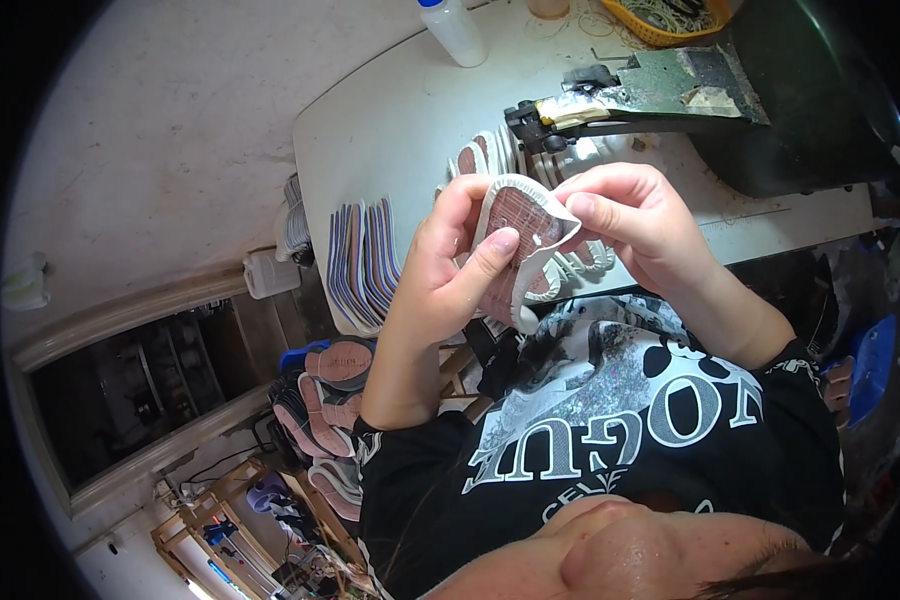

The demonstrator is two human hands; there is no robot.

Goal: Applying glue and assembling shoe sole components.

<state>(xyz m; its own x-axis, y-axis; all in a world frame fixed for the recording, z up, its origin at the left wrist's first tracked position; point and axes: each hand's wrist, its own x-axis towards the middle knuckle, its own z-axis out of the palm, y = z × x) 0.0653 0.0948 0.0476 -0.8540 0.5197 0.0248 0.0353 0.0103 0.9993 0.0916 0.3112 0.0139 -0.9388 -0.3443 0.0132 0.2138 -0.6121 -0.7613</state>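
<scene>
Above the front edge of the white table [425,115], both hands hold a pinkish-brown shoe sole [518,208] with a white rim. My left hand [450,265] wraps round its left side, the thumb pressed flat on the brown face. On the other side, my right hand [642,215] pinches the white rim between thumb and forefinger, where the rim stands away in a peak. Behind and below the hands, more white-rimmed soles [475,155] lie in a row on the table, partly hidden by my fingers.
A green sewing machine [660,88] reaches in from the right, beyond the hands. Curved soles with striped edges [362,255] stand stacked at the table's left. A bottle [457,38] and a yellow basket [660,35] are at the back. More soles [325,395] are piled lower left.
</scene>
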